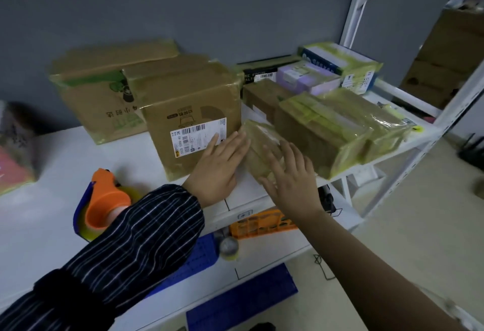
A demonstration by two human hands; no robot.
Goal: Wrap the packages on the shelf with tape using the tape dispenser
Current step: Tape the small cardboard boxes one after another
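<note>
brown taped package (258, 134) touched by two straight-fingered hands (217, 165) (290, 176), one orange tape dispenser (104, 199) nearby.

A dull grey wall (209, 3) stands behind the white metal shelf (47, 163). Pale beige floor (432, 225) shows to the right, in dim, flat light.

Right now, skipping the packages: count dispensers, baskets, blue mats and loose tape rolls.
Dispenser: 1
Basket: 1
Blue mats: 2
Loose tape roll: 1
Total: 5
</note>
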